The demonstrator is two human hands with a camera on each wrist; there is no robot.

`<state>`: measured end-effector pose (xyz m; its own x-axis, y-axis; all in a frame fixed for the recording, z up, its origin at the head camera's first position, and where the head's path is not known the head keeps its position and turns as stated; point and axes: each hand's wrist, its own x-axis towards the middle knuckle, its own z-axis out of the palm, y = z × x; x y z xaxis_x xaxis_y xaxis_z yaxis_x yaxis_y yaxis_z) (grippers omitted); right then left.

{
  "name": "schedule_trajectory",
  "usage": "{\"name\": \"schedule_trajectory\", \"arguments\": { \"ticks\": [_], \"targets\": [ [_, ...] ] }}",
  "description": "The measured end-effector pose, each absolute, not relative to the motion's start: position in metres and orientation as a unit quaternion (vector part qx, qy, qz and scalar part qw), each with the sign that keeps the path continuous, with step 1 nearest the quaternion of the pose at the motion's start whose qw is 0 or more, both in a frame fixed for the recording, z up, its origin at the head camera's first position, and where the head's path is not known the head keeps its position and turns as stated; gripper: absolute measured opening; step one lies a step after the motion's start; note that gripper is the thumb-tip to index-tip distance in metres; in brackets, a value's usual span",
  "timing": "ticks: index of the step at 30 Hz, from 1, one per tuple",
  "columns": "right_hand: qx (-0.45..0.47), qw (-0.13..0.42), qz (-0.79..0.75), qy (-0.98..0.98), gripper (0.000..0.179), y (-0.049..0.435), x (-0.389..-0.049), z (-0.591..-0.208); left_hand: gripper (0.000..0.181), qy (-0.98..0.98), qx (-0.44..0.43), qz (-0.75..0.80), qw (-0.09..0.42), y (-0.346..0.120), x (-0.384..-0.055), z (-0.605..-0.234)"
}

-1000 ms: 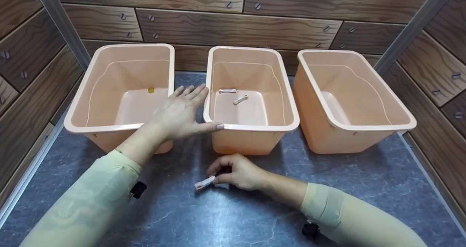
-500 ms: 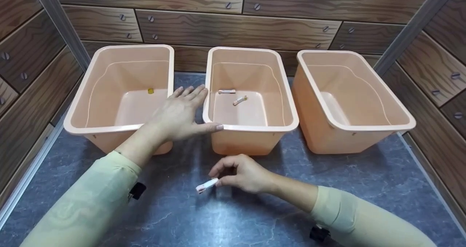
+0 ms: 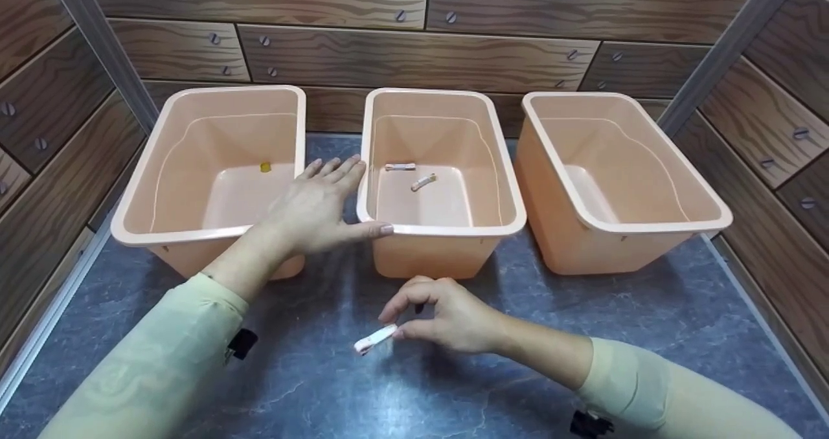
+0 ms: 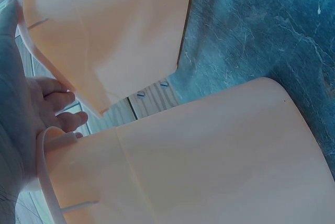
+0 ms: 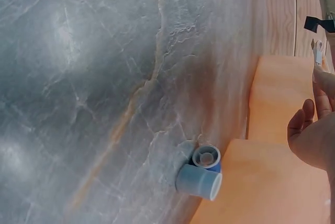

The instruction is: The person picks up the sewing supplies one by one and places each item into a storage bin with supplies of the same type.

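Note:
My right hand (image 3: 456, 313) pinches a small white-faced clothespin (image 3: 375, 339) between thumb and forefinger, in front of the middle bin. In the right wrist view its forked end shows brown, and the clothespin (image 5: 317, 53) stands out beyond the fingertips. My left hand (image 3: 317, 202) bridges the gap between the left bin (image 3: 184, 237) and the middle bin (image 3: 453, 230), fingers spread. Its thumb rests on the middle bin's front rim. Inside that bin lie two similar clothespins, one clothespin (image 3: 400, 166) straight across and another clothespin (image 3: 424, 182) slanted.
At the right stands a third peach bin (image 3: 654, 226). A small yellow piece (image 3: 265, 167) lies in the left bin. Two small cup-like cylinders, one pale-sided cylinder (image 5: 196, 181) lying on its side, sit beside a bin on the marbled grey table (image 3: 304, 381). Wood-patterned panels (image 3: 414, 54) enclose the table.
My right hand has drawn slightly right and towards me, carrying the clothespin along. The left hand holds its place at the bins. The head view has tilted up a little.

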<state>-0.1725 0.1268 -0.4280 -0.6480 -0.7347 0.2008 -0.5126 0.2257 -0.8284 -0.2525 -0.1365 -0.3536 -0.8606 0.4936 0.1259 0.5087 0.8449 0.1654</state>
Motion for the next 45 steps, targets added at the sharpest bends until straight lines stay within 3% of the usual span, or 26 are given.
{"name": "schedule_trajectory", "arguments": {
  "ticks": [31, 45],
  "targets": [
    [-0.415, 0.092, -0.508, 0.749, 0.017, 0.159, -0.161, -0.371, 0.125, -0.961, -0.26, -0.089, 0.032, -0.137, -0.253, -0.352],
    [-0.433, 0.048, -0.505, 0.746, 0.02, 0.167, -0.164, -0.353, 0.121, -0.96, -0.262, -0.095, 0.035, -0.137, -0.252, -0.352]
  ]
}}
